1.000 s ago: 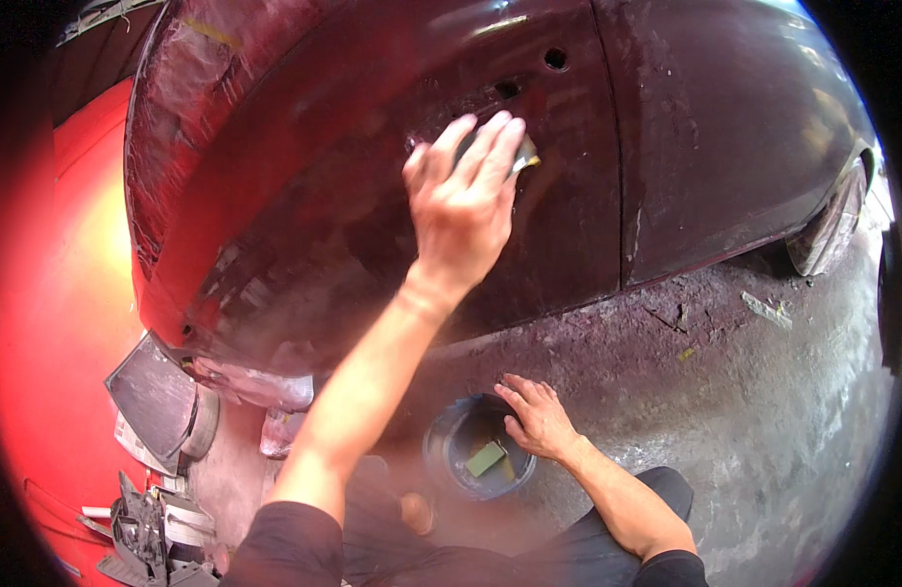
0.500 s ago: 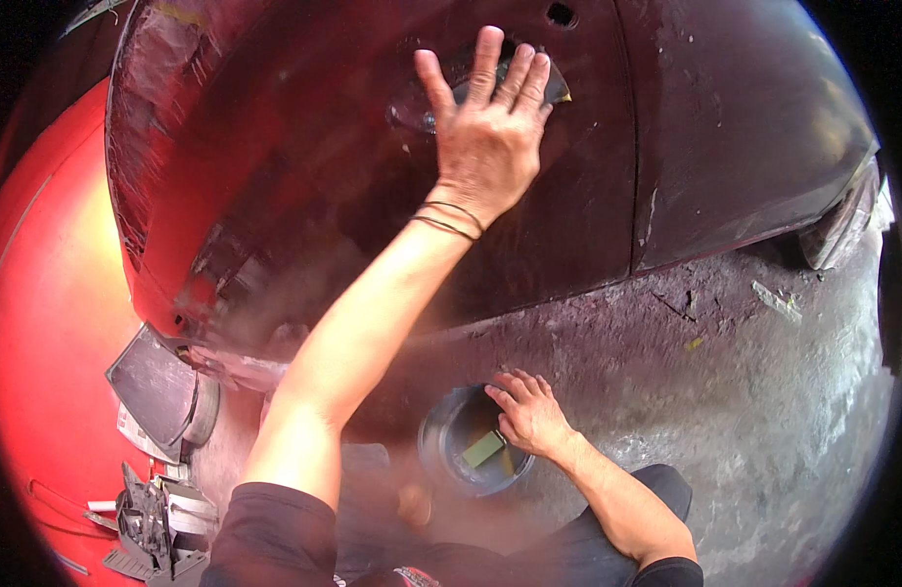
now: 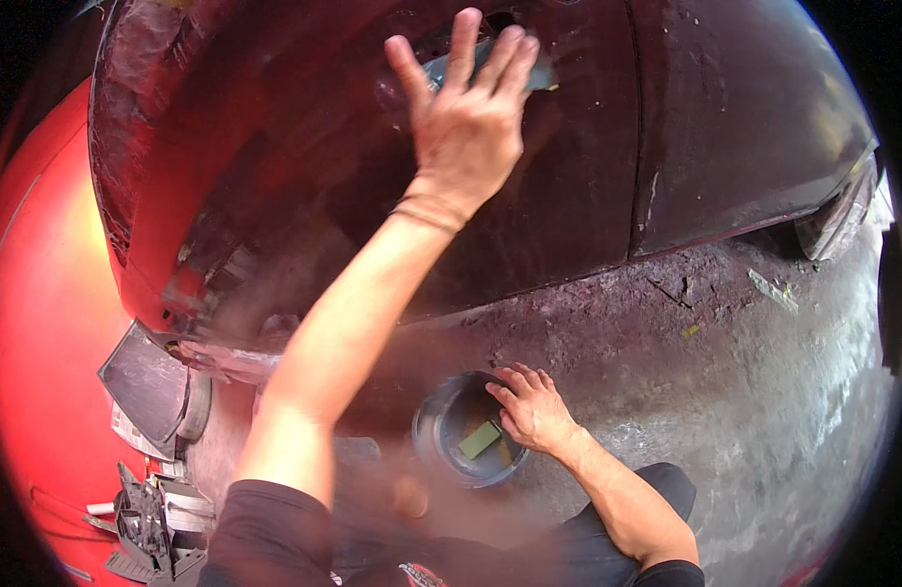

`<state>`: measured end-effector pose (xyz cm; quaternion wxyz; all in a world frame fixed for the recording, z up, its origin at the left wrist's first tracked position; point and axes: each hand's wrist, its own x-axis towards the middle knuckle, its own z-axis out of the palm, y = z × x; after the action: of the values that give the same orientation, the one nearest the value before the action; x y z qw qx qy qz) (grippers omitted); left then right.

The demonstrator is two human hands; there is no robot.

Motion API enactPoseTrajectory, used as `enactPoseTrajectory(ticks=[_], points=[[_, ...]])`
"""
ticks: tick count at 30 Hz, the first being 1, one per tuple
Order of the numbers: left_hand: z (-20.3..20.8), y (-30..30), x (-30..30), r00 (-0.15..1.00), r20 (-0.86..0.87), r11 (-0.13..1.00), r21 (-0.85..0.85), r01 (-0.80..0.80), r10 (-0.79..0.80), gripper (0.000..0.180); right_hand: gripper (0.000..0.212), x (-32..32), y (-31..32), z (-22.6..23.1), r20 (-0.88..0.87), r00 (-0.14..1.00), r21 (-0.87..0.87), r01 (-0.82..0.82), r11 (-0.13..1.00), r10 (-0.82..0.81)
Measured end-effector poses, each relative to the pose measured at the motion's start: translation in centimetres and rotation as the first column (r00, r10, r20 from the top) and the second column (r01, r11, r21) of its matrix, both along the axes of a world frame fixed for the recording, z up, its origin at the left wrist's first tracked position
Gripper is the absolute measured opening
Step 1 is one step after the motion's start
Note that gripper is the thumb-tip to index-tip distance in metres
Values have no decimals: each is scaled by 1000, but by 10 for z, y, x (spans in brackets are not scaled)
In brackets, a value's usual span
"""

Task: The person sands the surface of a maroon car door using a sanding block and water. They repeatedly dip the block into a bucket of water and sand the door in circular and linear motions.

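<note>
My left hand lies spread on a dark red, dusty car body panel, its fingers stretched out. Under those fingers is a thin grey-blue sheet, which looks like sandpaper; the hand hides most of it. Lower down, a round dark bucket stands on the ground. My right hand grips its rim on the right side, fingers bent over the edge. Inside the bucket sits a green rectangular block.
A bright red car part fills the left side. Near it are a dark flat panel piece and a heap of broken plastic parts. Rough grey ground with debris spreads at the right. My bent knee is beside my right forearm.
The left hand has shifted slightly up and left over the car panel, and the sheet beneath it with it. The right hand keeps its place on the bucket. The whole view has shifted a little.
</note>
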<state>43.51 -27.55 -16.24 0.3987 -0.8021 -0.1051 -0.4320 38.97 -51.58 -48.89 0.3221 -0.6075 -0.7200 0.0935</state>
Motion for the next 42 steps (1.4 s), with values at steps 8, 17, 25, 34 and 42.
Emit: enactPoseTrajectory(ticks=[8, 17, 25, 34, 42], points=[[5, -21, 29, 999, 40, 1000, -23, 12, -11, 48, 52, 10, -9, 1, 0, 1000, 75, 7, 997, -7], [64, -44, -32, 952, -139, 962, -16, 274, -273, 40, 59, 10, 2, -14, 29, 999, -27, -27, 999, 28], [33, 16, -85, 880, -432, 958, 276, -78, 196, 59, 57, -9, 46, -13, 30, 993, -52, -114, 992, 116], [88, 18, -137, 796, -471, 877, 455, -152, 381, 57, 58, 19, 36, -10, 3, 999, -61, -39, 997, 39], [81, 2, -118, 785, -547, 936, 331, -116, 290, 54, 61, 29, 30, -14, 37, 999, -36, -5, 999, 6]])
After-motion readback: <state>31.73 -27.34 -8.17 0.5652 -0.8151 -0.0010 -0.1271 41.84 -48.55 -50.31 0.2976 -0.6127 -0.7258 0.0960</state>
